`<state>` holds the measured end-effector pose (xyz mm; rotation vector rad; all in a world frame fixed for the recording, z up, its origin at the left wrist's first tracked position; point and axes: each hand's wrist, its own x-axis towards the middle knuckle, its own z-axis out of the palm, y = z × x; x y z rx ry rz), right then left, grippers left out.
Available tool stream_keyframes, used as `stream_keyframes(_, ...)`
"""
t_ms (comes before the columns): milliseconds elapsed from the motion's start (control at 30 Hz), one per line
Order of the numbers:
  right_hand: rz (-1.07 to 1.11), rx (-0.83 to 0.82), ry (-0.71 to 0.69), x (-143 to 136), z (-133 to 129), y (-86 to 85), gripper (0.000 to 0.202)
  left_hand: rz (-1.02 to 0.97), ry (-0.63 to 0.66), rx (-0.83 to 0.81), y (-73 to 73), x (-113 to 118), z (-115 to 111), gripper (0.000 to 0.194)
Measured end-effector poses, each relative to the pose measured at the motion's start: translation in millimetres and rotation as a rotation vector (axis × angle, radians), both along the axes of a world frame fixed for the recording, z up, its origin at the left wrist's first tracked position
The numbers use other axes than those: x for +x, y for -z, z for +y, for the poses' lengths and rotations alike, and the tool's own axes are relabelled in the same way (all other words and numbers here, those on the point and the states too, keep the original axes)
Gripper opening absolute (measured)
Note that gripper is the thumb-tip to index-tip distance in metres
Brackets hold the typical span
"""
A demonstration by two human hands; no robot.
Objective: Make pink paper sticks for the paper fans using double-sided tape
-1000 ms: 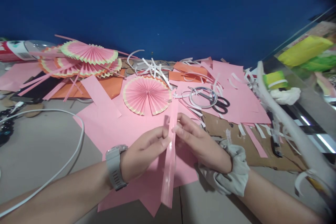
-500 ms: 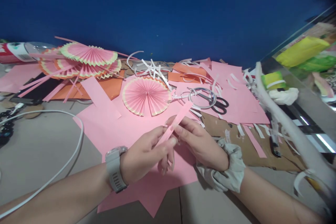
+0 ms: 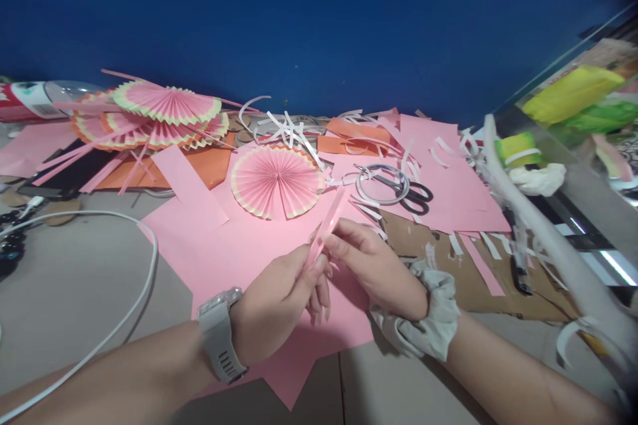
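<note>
A narrow strip of pink paper (image 3: 331, 220), seemingly folded lengthwise, is pinched between my two hands and slants up to the right. My left hand (image 3: 284, 299) grips its lower end between thumb and fingers. Higher on the strip, my right hand (image 3: 371, 265) presses it with thumb and forefinger. Below both hands lie large pink paper sheets (image 3: 224, 259). Just beyond them rests a round pleated paper fan (image 3: 276, 182), pink with a pale yellow edge and one open slit at the front.
More pleated fans (image 3: 169, 106) with pink strips lie stacked at back left, near a plastic bottle (image 3: 40, 99). Black-handled scissors (image 3: 417, 198) and a tape roll (image 3: 381, 184) sit on the right. A cutter (image 3: 521, 272) lies on cardboard (image 3: 478, 285). A white cable (image 3: 149, 279) loops at left.
The pink strip has turned steeper and shows more edge-on, looking narrower. My left wrist has rolled slightly, and my right hand has shifted a little left.
</note>
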<state>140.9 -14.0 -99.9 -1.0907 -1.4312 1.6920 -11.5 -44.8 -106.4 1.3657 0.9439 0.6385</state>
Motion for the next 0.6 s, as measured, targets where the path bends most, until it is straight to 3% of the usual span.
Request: stream_keyframes(600, 0.040, 0.016, 0.060, -4.5, -4.6, 5.4, 0.024, -0.203, 0.036, -0.174, 5.1, 3.7, 1.1, 0.037)
